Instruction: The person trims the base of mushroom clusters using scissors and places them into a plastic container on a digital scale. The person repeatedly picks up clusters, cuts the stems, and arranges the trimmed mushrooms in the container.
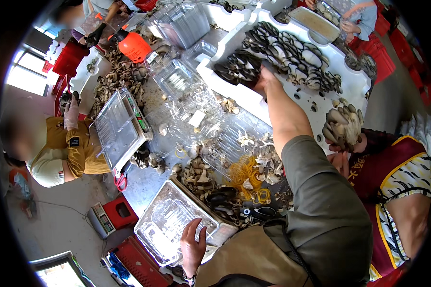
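My right hand (265,79) reaches into a white foam box (233,34) and holds a cluster of dark-capped oyster mushrooms (239,67) at its near side. Its fingertips are partly hidden by the cluster. More oyster mushrooms (298,53) are packed in rows beside it. Close to my body, my left hand (193,244) is empty, thumb and fingers apart. It is at the edge of a weighing scale (219,233) that bears a clear plastic container (172,211).
Loose mushrooms (197,175), yellow rubber bands (246,175), black-handled scissors (264,212), red-handled scissors (121,182) and clear clamshell boxes (197,111) crowd the metal table. A second scale (120,125) and an orange spray bottle (133,46) stand farther left. At right, a co-worker holds a mushroom cluster (343,125).
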The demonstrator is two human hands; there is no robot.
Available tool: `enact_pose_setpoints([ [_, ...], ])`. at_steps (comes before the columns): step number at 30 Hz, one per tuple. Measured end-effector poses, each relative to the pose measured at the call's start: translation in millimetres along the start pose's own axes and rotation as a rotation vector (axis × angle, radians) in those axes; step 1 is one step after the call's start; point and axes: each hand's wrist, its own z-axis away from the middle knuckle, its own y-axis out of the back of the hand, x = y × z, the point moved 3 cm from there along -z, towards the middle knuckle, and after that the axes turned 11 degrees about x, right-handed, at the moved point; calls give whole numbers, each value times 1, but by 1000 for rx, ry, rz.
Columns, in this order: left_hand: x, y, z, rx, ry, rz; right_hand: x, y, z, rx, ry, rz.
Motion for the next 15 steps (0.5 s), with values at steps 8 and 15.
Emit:
enact_pose_setpoints([
  [8, -5, 2, 5, 18, 15, -16, 22, -20, 62, -266, 82, 37],
  [15, -6, 1, 7, -10, 16, 13, 28, -13, 71, -439, 209, 157],
])
